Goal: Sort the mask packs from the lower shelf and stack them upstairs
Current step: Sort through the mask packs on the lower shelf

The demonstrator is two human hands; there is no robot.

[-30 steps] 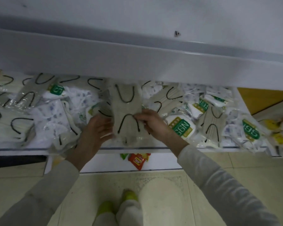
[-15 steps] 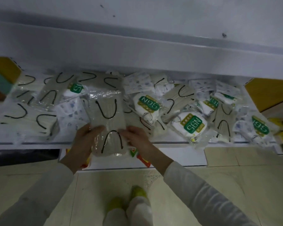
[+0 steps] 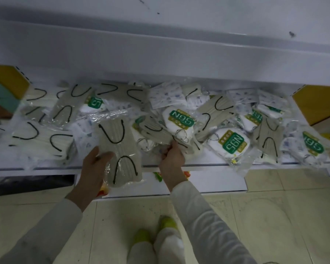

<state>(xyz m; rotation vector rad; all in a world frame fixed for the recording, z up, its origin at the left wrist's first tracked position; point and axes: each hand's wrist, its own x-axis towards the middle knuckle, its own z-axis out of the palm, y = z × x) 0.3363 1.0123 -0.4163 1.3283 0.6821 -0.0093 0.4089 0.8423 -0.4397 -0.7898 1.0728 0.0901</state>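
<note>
Fingers of your left hand curl round the beige mask pack, which overhangs the lower shelf's near edge. Your right hand grips another pack just right. Tugging it could drag the N95 packs off.

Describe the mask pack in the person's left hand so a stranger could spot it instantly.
Find the white lower shelf littered with mask packs. At its front edge, left of centre, the left hand holds a clear pack of beige masks with black ear loops. Unlike the green-labelled N95 packs nearby it is plain, and it juts well past the shelf edge.
</note>
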